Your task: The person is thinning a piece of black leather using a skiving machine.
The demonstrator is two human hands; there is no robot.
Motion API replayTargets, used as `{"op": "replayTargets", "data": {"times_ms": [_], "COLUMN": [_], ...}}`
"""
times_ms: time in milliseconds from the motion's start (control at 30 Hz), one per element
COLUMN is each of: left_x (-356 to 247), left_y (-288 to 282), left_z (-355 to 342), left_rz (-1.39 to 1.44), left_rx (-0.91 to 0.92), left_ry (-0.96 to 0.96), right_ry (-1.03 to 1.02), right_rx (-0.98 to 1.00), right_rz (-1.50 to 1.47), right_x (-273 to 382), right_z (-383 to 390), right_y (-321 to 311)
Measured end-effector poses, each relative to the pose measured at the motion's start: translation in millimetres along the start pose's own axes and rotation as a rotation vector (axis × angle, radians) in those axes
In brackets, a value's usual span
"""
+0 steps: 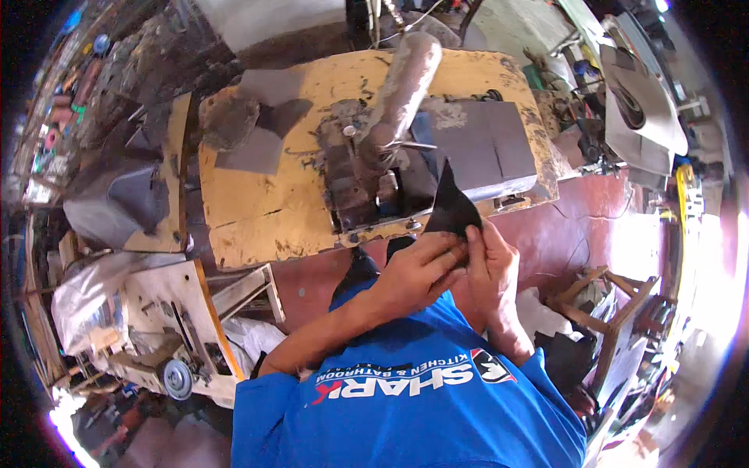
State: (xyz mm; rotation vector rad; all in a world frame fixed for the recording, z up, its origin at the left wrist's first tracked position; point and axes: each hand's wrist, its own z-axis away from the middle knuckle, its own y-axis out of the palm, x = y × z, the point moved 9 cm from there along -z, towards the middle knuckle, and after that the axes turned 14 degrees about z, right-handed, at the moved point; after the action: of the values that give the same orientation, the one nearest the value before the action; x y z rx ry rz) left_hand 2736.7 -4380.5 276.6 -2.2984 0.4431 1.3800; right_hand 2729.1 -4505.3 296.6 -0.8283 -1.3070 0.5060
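Note:
A dark, pointed piece of leather-like material (452, 204) stands up between my hands, just off the near edge of the table. My left hand (427, 269) reaches across from the left with its fingers closed on the lower edge of this piece. On the other side my right hand (493, 264) pinches it between thumb and fingers. Right beyond the piece is a worn sewing machine (406, 90), its arm running away from me. The needle area is partly hidden from this angle.
The sewing machine sits in a yellow, chipped tabletop (265, 207). Flat grey sheets (499, 140) lie right of it, and more grey pieces (253, 152) lie left. A second machine table (168, 312) stands at my left, a wooden frame (616, 312) at my right.

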Motion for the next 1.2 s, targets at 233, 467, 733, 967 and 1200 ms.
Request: {"op": "replayTargets", "data": {"times_ms": [233, 467, 733, 967, 1200], "left_x": [-65, 42, 110, 118, 117], "left_y": [-85, -92, -93, -101, -109], "left_z": [14, 44, 45, 40, 36], "left_rz": [-0.514, -0.546, -0.723, -0.648, -0.616], "left_rx": [-0.322, -0.186, -0.064, -0.164, -0.239], "left_ry": [0.107, -0.142, -0.099, -0.095, -0.099], "right_ry": [-0.511, -0.012, -0.434, -0.661, -1.023], "right_rx": [0.255, 0.36, -0.633, -0.555, -0.62], "right_rz": [-0.071, -0.098, 0.126, 0.156, 0.523], "right_x": [66, -20, 8, 80, 163], "right_z": [13, -7, -56, -107, -79], "right_y": [3, 138, 51, -19, -24]}}
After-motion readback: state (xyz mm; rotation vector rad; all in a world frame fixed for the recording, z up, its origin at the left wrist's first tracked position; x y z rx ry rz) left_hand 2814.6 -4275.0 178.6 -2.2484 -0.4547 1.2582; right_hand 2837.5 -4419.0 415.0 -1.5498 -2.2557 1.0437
